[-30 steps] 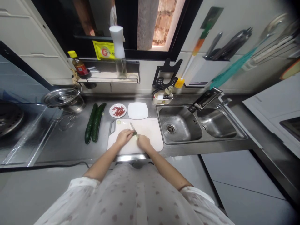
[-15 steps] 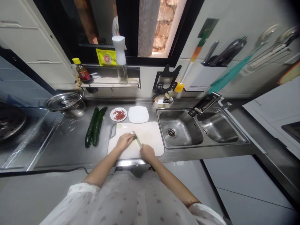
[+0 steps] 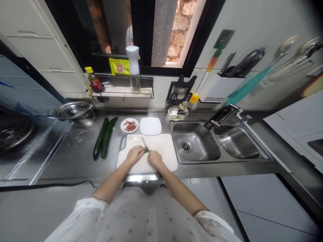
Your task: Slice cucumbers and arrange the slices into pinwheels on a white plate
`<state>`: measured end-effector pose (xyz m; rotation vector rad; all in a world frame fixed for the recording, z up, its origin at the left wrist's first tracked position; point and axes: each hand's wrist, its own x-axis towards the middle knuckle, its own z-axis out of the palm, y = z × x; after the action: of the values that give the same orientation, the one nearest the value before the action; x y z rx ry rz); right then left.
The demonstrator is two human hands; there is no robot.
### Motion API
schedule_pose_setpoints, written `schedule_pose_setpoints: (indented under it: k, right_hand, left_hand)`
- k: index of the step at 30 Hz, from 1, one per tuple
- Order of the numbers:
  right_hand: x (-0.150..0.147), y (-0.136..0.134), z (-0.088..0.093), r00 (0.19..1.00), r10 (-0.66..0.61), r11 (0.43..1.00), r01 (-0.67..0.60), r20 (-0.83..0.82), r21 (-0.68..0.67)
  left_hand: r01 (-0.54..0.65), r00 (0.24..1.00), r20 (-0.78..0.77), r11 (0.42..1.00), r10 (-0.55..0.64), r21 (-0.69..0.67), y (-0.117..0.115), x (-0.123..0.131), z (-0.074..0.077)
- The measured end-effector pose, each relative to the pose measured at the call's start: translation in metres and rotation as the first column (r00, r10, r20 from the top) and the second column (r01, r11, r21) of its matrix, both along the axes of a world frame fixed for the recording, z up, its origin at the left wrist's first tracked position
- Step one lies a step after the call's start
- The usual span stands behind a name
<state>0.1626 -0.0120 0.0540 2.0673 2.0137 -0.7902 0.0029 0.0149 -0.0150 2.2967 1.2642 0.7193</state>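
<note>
My right hand (image 3: 155,159) is closed round a knife (image 3: 144,143), whose blade points away over the white cutting board (image 3: 165,149). The fingers of my left hand (image 3: 135,155) press on a small green piece of cucumber (image 3: 146,150) beside the blade. Its exact shape is partly hidden by the fingers. A pale cucumber end slice (image 3: 130,137) lies at the board's far left corner. Two whole cucumbers (image 3: 100,140) rest side by side on the steel counter, left of the board.
Behind the board stand a small plate (image 3: 122,126) of chopped red bits and a white square plate (image 3: 150,126). A double steel sink (image 3: 199,141) lies to the right. A lidded pot (image 3: 84,117) stands back left; a shelf (image 3: 116,92) holds bottles.
My right hand and the knife have moved forward and slightly left, so the blade reaches farther past the cucumber piece. My left hand stays on the piece. The view has tilted slightly.
</note>
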Motion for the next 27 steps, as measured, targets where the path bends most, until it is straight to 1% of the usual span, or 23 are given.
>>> schedule_pose_setpoints:
  k: [6,14,17,21,27]
  right_hand:
    - [0.001,-0.006,-0.001,1.000,-0.012,1.000,0.012,-0.003,0.011]
    - [0.013,-0.032,-0.003,0.999,0.004,1.000,-0.004,0.039,-0.010]
    - [0.016,-0.037,-0.005,0.999,0.005,1.000,-0.004,0.043,-0.012]
    - [0.015,-0.034,-0.003,0.999,0.008,1.000,-0.007,0.045,-0.024]
    - [0.007,-0.017,0.000,1.000,0.007,1.000,-0.007,0.018,0.001]
  left_hand:
    - [0.000,1.000,-0.002,1.000,0.000,-0.004,0.000,0.000,0.001]
    - [-0.004,1.000,-0.008,1.000,0.004,-0.009,0.000,0.000,0.001]
    - [-0.009,1.000,-0.005,1.000,0.009,-0.011,-0.001,0.000,0.003]
    - [-0.005,1.000,0.009,1.000,0.005,-0.013,-0.002,0.001,0.005]
    - [-0.001,1.000,0.010,1.000,0.001,-0.010,-0.001,0.000,0.004]
